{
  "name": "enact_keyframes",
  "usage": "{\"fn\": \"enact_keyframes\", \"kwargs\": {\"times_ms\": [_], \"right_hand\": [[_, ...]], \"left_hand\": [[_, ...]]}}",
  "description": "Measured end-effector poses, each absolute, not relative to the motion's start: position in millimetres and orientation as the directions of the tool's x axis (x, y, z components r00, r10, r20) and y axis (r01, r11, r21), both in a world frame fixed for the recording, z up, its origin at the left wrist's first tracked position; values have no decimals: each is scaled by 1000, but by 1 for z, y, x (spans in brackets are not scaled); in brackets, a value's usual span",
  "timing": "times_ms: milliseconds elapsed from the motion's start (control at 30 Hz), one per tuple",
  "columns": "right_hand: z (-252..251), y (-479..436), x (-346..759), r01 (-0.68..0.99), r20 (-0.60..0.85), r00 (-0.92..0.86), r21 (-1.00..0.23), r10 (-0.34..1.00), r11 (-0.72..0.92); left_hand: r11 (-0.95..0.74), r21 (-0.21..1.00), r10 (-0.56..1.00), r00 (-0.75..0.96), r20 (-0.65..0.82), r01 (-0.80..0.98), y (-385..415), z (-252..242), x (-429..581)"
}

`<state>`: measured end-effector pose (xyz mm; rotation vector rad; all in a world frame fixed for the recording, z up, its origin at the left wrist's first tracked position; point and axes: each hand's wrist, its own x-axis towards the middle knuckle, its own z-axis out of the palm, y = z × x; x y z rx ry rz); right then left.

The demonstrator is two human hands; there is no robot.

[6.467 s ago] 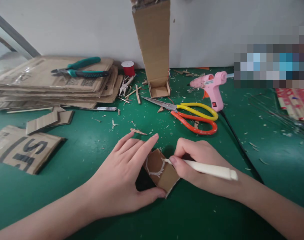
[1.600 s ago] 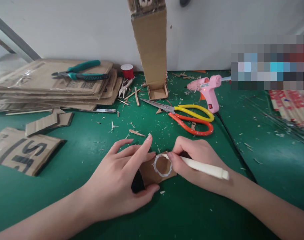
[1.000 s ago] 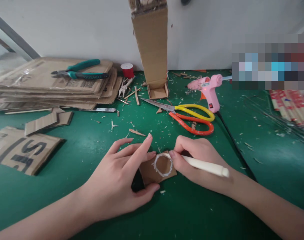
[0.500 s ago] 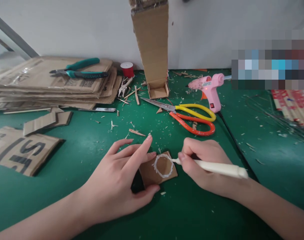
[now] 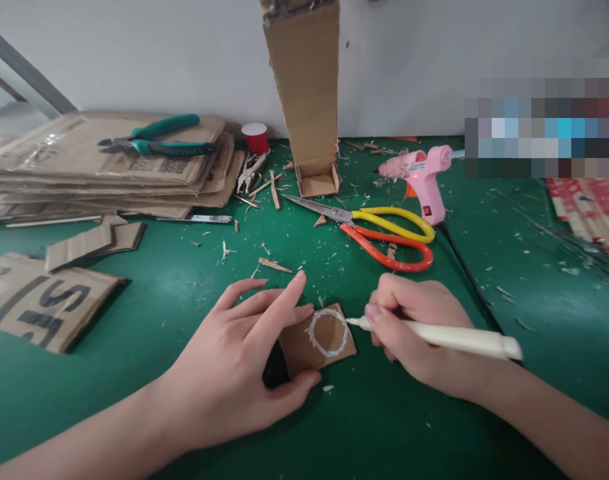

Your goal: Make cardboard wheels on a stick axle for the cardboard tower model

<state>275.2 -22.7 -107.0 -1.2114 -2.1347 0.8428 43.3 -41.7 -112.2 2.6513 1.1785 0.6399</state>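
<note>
My left hand point(image 5: 244, 343) steadies a small piece of brown cardboard point(image 5: 299, 343), its fingertips at the far edge and its thumb at the near edge. A rough white ring point(image 5: 329, 353) marks the cardboard's right part. Something black point(image 5: 275, 368) shows between my thumb and palm, mostly hidden. In my right hand point(image 5: 419, 327) a slim white marker pen point(image 5: 459, 338) is pinched, its tip at the ring's right side near the cardboard's edge. Beyond my hands lie scissors point(image 5: 344, 215) with one yellow and one orange handle.
A pink glue gun point(image 5: 431, 180) stands at the back right, its black cord trailing behind my right hand. Teal-handled pliers point(image 5: 159, 139) rest on stacked cardboard point(image 5: 74, 150). A tall cardboard column point(image 5: 309, 93) rises at the back beside a red spool point(image 5: 255, 139). Scraps litter the green table point(image 5: 194, 253).
My right hand has shifted slightly right with the marker pen, whose tip has moved a little outward along the ring. My left hand and the cardboard look unchanged.
</note>
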Motion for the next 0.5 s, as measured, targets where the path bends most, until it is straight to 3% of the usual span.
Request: {"fn": "enact_keyframes", "kwargs": {"times_ms": [167, 500], "right_hand": [[-108, -23, 274, 543, 187, -528, -676, 829, 498], [-107, -26, 275, 527, 107, -593, -697, 798, 486]], "left_hand": [[-671, 313, 741, 592, 316, 672, -42, -113, 44], [-680, 314, 733, 597, 326, 663, -41, -114, 43]]}}
